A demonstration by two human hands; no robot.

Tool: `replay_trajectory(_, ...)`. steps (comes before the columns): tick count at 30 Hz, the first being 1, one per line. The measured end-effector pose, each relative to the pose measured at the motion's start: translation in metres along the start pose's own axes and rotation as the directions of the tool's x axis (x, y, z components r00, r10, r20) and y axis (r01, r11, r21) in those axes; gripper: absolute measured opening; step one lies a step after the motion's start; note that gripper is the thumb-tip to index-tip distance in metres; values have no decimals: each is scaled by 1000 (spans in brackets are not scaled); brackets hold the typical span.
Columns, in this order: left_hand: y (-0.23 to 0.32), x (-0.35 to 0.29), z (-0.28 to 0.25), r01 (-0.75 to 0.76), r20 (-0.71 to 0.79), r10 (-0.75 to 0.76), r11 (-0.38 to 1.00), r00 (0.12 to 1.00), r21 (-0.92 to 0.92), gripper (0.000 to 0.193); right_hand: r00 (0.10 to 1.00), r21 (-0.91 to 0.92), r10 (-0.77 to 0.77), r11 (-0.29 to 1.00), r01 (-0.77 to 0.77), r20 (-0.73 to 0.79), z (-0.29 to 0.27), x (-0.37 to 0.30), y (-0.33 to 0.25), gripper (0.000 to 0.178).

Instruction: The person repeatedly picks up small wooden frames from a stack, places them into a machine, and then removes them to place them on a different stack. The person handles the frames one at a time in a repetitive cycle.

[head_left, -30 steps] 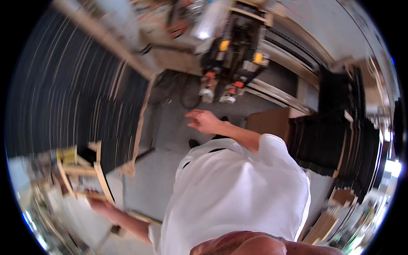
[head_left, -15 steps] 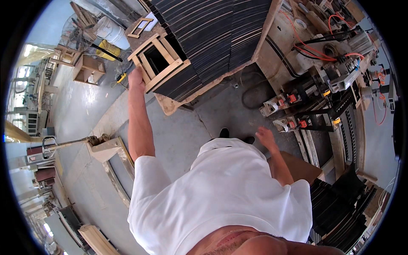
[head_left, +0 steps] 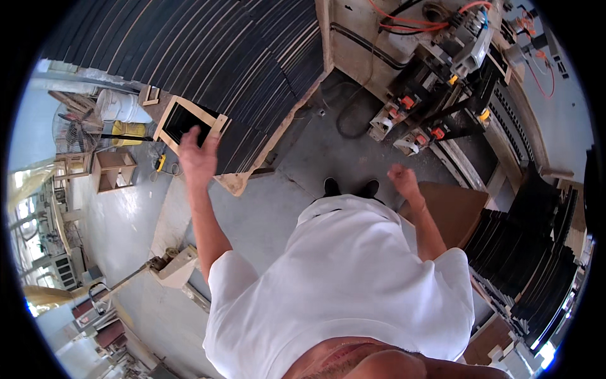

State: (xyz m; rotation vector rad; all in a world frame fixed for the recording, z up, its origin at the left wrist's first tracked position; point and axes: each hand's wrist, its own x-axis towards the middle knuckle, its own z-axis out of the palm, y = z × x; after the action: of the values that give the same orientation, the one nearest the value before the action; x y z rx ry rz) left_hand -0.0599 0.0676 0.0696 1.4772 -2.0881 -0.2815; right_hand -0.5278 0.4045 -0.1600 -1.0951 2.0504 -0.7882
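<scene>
A light wooden frame [head_left: 168, 124] lies on top of the stacked dark panels [head_left: 221, 63] at the upper left, dark through its opening. My left hand [head_left: 197, 161] hovers over the near side of this frame, fingers apart and a little blurred, with nothing visibly held. Whether its fingertips touch the wood, I cannot tell. Off to the right of my body, my right hand [head_left: 404, 182] hangs in the air with loosely bent fingers and nothing in it. Below it is a flat brown board [head_left: 451, 208].
Clamping machinery with red and yellow parts [head_left: 435, 129] and orange hoses stands at the upper right. More dark panels [head_left: 514, 252] are stacked at right. At left are a fan [head_left: 77, 134], a white bucket [head_left: 120, 106], a small wooden cabinet [head_left: 113, 172] and a pallet jack [head_left: 167, 265].
My left hand has let go of the frame's left edge and moved over its near side. My right hand has risen slightly. The view has turned, shifting the stack leftward.
</scene>
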Motion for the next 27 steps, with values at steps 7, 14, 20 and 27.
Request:
replay_trajectory(7, 25, -15, 23, -49, -126, 52, 998, 991, 26, 51, 993, -62, 101, 993, -105, -59, -44, -11, -7, 19)
replay_trajectory(14, 83, -20, 27, -125, -212, 120, 992, 970, -9, 55, 984, -231, -69, 972, 30, -162, -104, -44, -29, 41)
replay_trajectory(20, 263, -87, 136, -64, 56, 120, 802, 991, -593, 21, 784, -302, -291, 943, 138, -549, -260, -136, -137, 36)
replay_trajectory(27, 433, -115, 282, 178, 459, 512, 506, 726, -844, 31, 343, -503, -396, 801, -325, -852, -362, -303, -207, 40)
